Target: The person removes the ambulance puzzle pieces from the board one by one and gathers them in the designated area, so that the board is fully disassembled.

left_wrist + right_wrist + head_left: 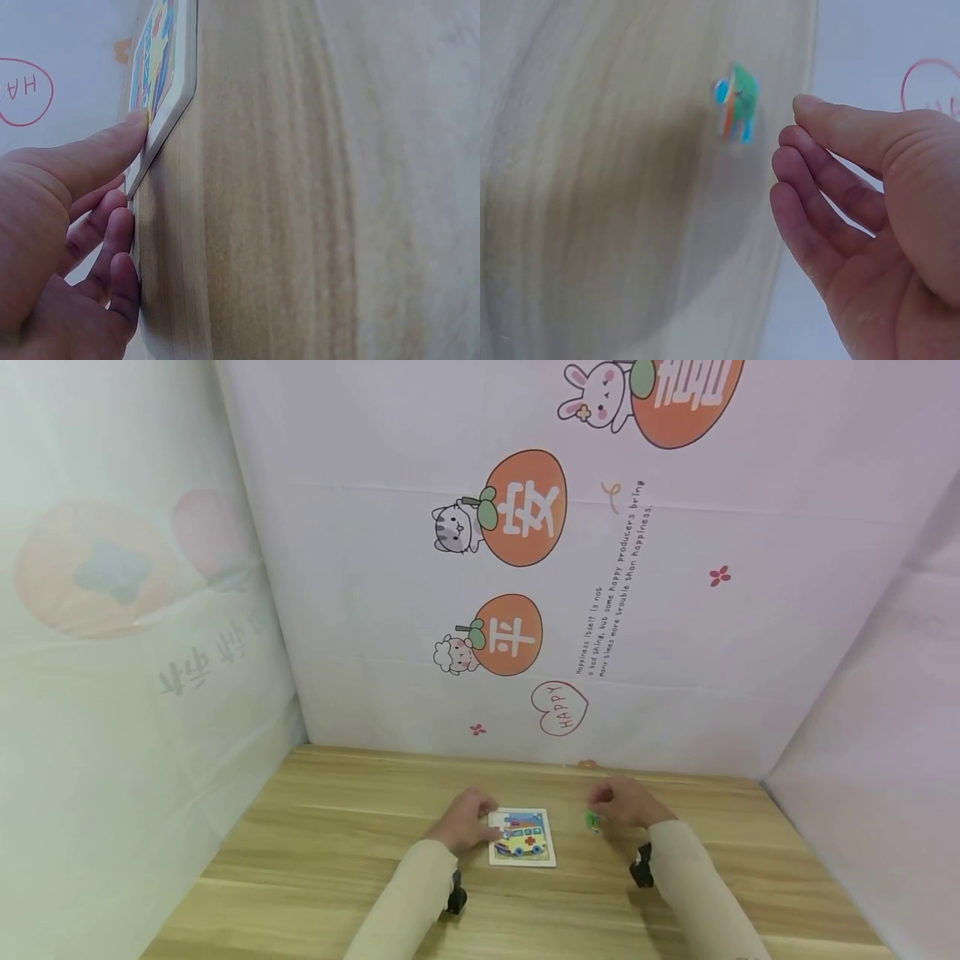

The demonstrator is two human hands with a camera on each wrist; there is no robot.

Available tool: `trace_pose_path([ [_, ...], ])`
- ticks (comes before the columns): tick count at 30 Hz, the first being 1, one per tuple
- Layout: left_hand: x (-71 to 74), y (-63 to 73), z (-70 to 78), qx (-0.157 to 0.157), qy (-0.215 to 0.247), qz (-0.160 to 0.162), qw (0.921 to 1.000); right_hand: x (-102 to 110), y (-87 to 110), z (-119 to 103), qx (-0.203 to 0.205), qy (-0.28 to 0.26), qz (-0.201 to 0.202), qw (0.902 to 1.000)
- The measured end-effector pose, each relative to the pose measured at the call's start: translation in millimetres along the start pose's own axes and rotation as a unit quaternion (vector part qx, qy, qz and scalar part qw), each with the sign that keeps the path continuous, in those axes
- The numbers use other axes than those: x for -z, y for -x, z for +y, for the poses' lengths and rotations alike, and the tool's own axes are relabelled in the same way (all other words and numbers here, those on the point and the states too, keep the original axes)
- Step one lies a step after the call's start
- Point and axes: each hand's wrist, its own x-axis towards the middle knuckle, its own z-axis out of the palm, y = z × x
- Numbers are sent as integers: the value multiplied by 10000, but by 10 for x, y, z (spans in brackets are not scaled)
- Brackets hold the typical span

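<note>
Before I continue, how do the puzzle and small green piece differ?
The puzzle is far larger than the green piece. The white-framed puzzle shows a yellow ambulance; the piece shows green, blue and orange. The left hand touches the puzzle; the right hand is apart from the piece. Both are multicoloured.

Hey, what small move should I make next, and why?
Probably pinch the small green piece with your right hand: the right-wrist view shows them apart, and the framed puzzle your left hand touches seems unfilled at its upper left.
</note>
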Motion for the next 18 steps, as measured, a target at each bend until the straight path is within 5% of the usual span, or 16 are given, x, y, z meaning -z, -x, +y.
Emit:
trace_pose_path([
  [7, 37, 21, 34, -74, 43, 14, 10000, -11, -57, -307, 704, 142, -141, 9973],
  [18, -12, -40, -41, -48, -4, -33, 10000, -277, -188, -746, 1012, 314, -454, 9933],
])
